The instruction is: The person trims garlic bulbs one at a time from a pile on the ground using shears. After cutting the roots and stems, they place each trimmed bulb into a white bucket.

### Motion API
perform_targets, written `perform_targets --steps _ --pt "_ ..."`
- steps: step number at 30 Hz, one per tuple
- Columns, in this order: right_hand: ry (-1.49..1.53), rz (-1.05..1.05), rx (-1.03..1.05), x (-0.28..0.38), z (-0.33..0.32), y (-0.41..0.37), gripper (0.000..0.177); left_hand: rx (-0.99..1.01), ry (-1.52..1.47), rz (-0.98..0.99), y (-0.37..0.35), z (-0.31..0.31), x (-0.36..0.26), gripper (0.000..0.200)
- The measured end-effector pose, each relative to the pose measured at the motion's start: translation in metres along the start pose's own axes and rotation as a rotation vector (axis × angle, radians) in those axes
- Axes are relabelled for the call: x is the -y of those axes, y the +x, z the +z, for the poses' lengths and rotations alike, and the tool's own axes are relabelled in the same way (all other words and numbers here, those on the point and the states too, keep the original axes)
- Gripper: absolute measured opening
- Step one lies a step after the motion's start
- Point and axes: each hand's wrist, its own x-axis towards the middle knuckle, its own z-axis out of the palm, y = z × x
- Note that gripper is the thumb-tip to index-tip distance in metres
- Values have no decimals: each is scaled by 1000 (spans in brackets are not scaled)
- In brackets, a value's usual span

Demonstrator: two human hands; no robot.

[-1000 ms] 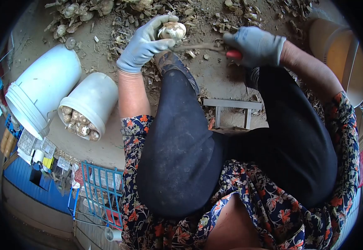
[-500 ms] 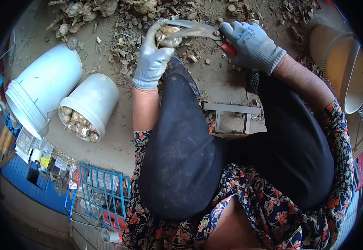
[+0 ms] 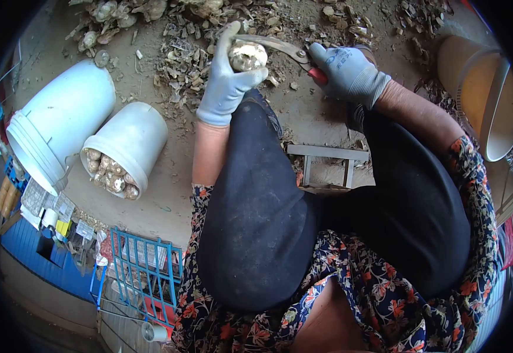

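While the big white bucket [image 3: 62,123] and the smaller bulb-filled bucket [image 3: 128,147] lay unmoved, left hand [image 3: 224,82] stayed clenched on the garlic bulb [image 3: 246,56] above the knee and rolled it face-up. Right hand [image 3: 347,73] kept gripping the shears [image 3: 280,46], blades just behind the bulb. That cut looked finished.

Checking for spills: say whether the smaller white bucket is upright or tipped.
Tipped: the smaller white bucket lies sideways, bulbs visible in its mouth.
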Motion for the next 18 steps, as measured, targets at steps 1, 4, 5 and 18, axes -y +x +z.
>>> perform_targets --steps 1,4,5,18 --pt "2 -13 1 -2 9 -3 29 -11 6 2 -3 2 2 90" --pt "254 14 -84 -16 22 -4 28 -194 -116 -15 -10 -10 17 83" --pt "269 56 -74 -17 22 -9 28 -291 25 4 -21 -16 11 72" --pt "301 147 38 -19 24 -17 28 -1323 1693 -603 -192 -272 -101 49"
